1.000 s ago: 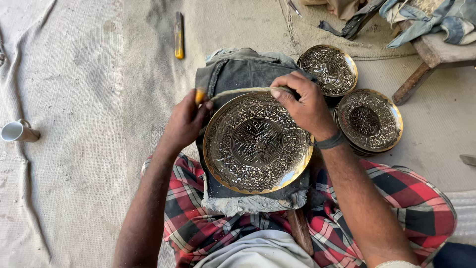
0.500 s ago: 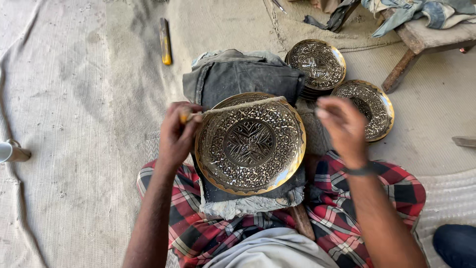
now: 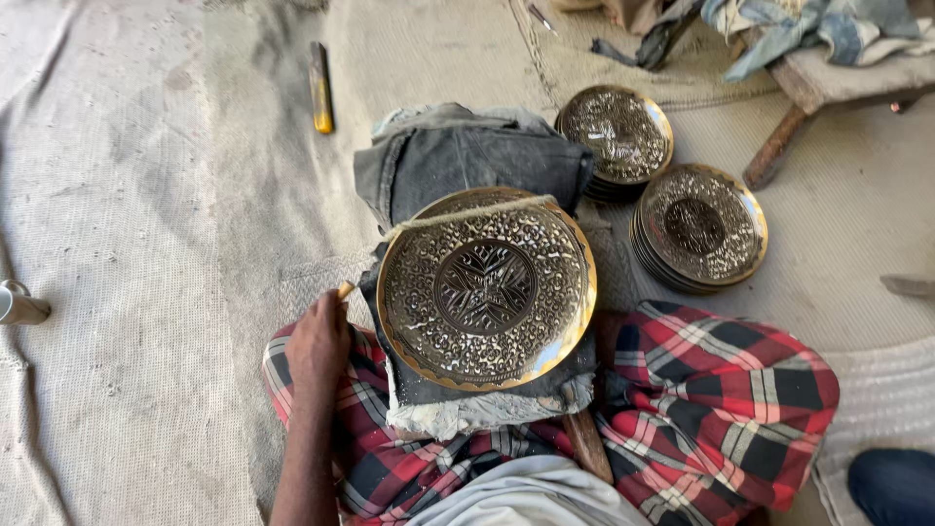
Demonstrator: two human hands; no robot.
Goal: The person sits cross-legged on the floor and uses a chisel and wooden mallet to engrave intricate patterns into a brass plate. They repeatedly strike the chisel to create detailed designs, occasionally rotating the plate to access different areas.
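A round brass plate (image 3: 485, 285) with dense engraved patterns rests tilted on a grey cloth-covered block (image 3: 458, 161) between my knees. A rope (image 3: 467, 214) crosses the plate's upper rim. My left hand (image 3: 319, 341) sits on my left knee beside the plate's left edge, fingers closed around a small wooden-handled tool (image 3: 345, 289) whose tip sticks out. My right hand is out of view. My red plaid trousers (image 3: 721, 390) frame the plate on both sides.
Two stacks of similar engraved plates stand on the floor mat, one behind the block (image 3: 616, 133) and one to its right (image 3: 698, 227). A yellow-tipped tool (image 3: 320, 88) lies on the mat at the back left. A wooden stool leg (image 3: 776, 146) and crumpled clothes are at top right. A metal cup (image 3: 19, 304) lies at far left.
My right hand has lifted off the plate and left the view. My left hand has slid down from the plate's upper left rim to my knee. The view moved closer.
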